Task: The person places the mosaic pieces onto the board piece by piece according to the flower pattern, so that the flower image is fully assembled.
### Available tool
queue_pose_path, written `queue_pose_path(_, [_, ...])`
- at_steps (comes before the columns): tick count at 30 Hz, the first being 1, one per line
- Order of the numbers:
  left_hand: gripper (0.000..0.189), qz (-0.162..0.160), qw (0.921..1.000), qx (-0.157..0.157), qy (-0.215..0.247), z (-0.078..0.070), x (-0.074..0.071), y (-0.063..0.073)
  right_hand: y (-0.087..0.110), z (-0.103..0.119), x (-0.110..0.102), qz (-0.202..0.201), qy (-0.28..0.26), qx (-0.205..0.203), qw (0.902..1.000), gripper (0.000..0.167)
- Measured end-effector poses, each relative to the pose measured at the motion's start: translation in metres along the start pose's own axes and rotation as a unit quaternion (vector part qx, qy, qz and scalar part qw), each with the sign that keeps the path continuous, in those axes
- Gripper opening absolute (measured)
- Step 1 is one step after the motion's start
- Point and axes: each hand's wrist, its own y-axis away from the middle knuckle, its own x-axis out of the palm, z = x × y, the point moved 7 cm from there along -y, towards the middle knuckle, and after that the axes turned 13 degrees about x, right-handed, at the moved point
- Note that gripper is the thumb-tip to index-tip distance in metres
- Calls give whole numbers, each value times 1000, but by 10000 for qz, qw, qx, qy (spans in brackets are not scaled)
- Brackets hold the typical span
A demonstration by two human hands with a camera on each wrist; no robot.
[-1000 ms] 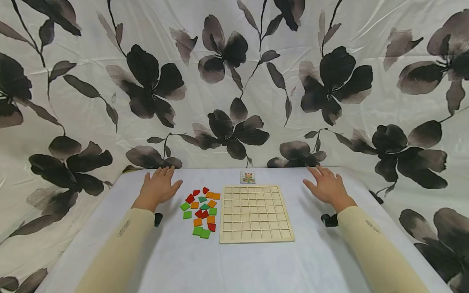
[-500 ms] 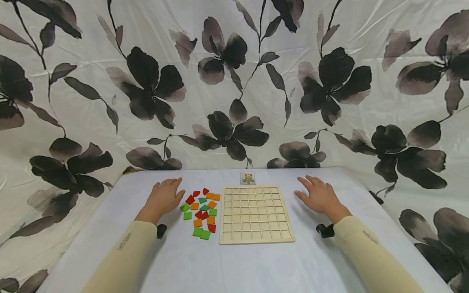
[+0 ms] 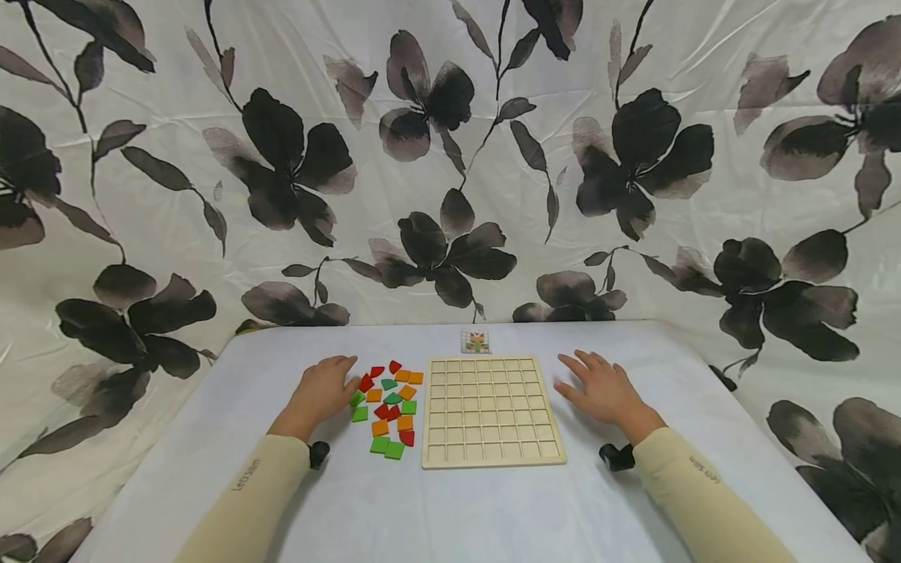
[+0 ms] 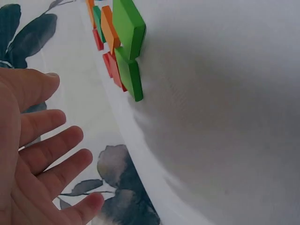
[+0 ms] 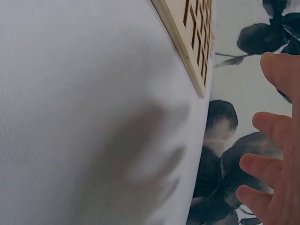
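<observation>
Left hand (image 3: 321,396) and right hand (image 3: 602,391) have both drawn inward, the former now beside loose coloured tiles (image 3: 382,411) on the surface (image 3: 486,516), left of the gridded board (image 3: 491,414) — grip released on both, nothing held. This seems the reaching stage; lifting a flat tile would call for a fingertip pinch. Left sleeve (image 3: 246,508) lettering (image 3: 246,475) seemingly reads "Let's Slim".
</observation>
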Motion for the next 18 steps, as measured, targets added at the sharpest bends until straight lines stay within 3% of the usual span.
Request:
queue_pose_path(12, [46,306,9970,-316,635,0,16,-2,6,11,23,426,-156,-90,9989,60])
queue_pose_path(18, [43,322,9966,-365,670,1,19,-5,9,14,30,593,-205,-131,9979,61])
